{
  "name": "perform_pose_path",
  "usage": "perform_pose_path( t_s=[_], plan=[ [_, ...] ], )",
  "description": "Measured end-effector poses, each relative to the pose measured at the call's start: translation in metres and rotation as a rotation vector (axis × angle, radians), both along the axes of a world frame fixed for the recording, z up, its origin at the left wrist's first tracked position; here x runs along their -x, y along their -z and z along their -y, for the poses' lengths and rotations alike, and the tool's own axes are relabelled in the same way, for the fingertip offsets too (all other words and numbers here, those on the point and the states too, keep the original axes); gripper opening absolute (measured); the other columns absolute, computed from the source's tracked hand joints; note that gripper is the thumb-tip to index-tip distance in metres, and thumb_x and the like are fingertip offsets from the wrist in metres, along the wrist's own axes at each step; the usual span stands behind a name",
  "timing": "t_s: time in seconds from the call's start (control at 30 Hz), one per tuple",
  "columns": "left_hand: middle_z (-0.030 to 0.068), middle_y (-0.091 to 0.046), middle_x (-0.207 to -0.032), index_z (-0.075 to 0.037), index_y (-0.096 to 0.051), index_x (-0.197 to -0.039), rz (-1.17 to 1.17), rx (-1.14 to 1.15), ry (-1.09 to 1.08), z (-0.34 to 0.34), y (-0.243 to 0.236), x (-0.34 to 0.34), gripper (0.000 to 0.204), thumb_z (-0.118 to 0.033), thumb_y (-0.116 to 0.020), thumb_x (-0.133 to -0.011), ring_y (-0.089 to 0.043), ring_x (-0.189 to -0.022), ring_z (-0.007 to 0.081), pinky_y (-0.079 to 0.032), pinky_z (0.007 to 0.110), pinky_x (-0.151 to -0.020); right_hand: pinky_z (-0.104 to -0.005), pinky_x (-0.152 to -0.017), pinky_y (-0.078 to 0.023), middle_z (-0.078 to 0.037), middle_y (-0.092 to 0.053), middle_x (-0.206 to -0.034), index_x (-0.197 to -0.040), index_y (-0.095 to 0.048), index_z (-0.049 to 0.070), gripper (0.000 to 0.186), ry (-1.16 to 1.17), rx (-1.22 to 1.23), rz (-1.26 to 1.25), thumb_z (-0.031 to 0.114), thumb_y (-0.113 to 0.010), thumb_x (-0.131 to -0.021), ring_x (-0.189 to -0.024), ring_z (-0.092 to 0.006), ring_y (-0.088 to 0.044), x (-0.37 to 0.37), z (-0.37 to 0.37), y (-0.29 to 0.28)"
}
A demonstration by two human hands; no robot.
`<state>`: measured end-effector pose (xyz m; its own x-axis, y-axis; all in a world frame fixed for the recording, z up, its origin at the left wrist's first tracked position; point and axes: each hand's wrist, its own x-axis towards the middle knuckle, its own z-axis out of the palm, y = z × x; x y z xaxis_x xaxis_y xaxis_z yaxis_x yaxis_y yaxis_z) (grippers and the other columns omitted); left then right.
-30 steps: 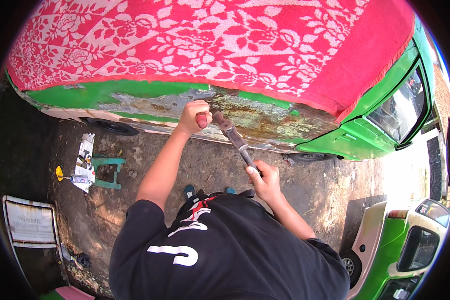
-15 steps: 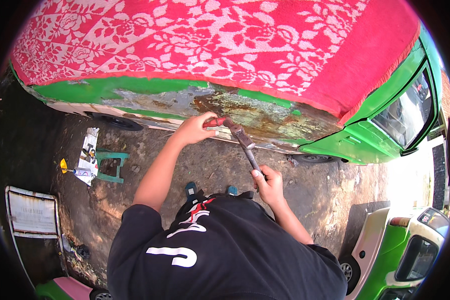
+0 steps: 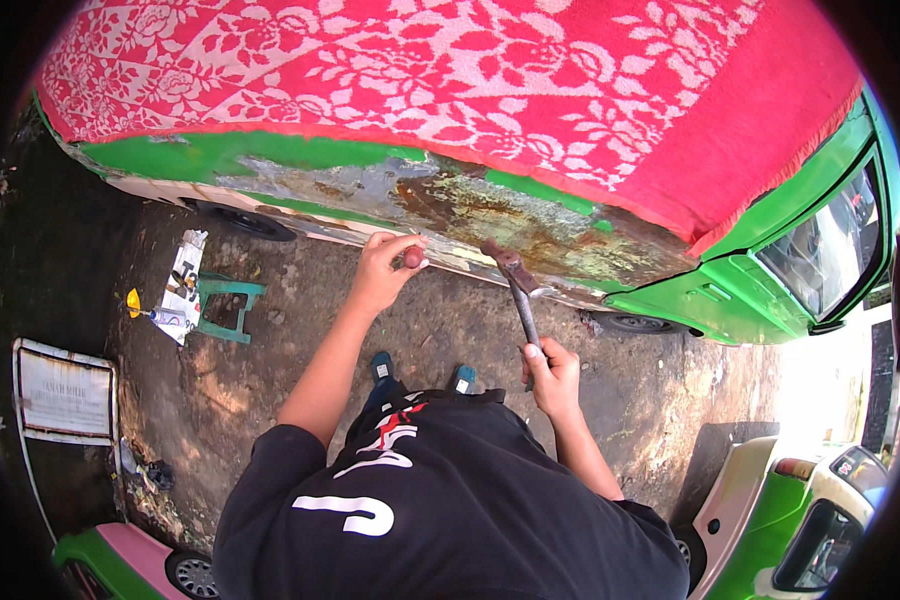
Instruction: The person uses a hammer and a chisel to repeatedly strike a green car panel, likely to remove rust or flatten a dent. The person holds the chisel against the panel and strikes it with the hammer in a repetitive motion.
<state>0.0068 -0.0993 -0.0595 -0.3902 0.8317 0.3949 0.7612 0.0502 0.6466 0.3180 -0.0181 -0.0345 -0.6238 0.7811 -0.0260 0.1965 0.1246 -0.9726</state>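
**Hammer and small tool at the rusted car panel**

We are looking down past our own black shirt (image 3: 450, 510), which is covering most of the lower view and hiding our legs; only the blue toes of our shoes (image 3: 382, 366) are peeking out. Our right hand (image 3: 553, 375) is wrapping closed around the handle of a rusty hammer (image 3: 518, 290), whose head is sitting near the corroded strip. Our left hand (image 3: 385, 270) is pinching a small reddish-brown tool (image 3: 411, 259) between thumb and fingers against the panel's lower edge; the fingers are hiding what kind it is. We are standing on bare, dark dirt ground (image 3: 300, 330). To our left a small green stool (image 3: 225, 305) and some papers (image 3: 182, 285) are lying. Ahead, the green car (image 3: 730, 290) is showing a rusted, stripped panel (image 3: 490, 215), with a red floral cloth (image 3: 450, 80) draped over it. The rim is cutting off other green vehicles (image 3: 800, 520) at lower right.
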Motion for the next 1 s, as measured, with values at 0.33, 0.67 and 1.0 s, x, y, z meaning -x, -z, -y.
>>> perform_pose_path(
  t_s=[0.33, 0.67, 1.0],
  plan=[
    [0.0064, -0.062, -0.093, -0.005, -0.05, -0.095, 0.827, -0.387, 0.144, 0.01, 0.035, 0.005, 0.021, 0.002, -0.068, -0.087, -0.058, -0.085, 0.0121, -0.051, 0.028, -0.077, -0.0264, -0.048, -0.043, -0.002, -0.057, -0.056, -0.082, -0.063, -0.001, 0.026, 0.031, 0.022, -0.014, 0.022, -0.063, -0.094, -0.049, -0.0094, -0.056, 0.029, 0.015, -0.003],
    [0.0071, -0.066, -0.097, -0.004, -0.061, -0.096, 0.386, -0.33, 0.221, 0.03, -0.023, 0.06, 0.02, -0.002, -0.074, -0.081, -0.063, -0.079, 0.0181, -0.051, 0.03, -0.073, -0.0266, -0.047, -0.042, -0.002, -0.056, -0.056, -0.08, -0.062, -0.002, 0.03, 0.168, 0.0, 0.0, 0.024, -0.063, -0.095, -0.049, -0.0095, -0.054, 0.087, 0.043, -0.014],
    [0.0042, -0.06, -0.08, -0.008, -0.05, -0.076, 0.106, -0.335, 0.439, 0.028, -0.05, 0.127, 0.028, -0.005, -0.077, -0.072, -0.058, -0.07, 0.0233, -0.042, 0.033, -0.065, -0.0254, -0.048, -0.041, -0.001, -0.056, -0.057, -0.081, -0.063, -0.001, 0.029, 0.348, 0.078, -0.019, 0.024, -0.062, -0.095, -0.051, -0.0081, -0.053, 0.14, 0.092, -0.018]
  ],
)
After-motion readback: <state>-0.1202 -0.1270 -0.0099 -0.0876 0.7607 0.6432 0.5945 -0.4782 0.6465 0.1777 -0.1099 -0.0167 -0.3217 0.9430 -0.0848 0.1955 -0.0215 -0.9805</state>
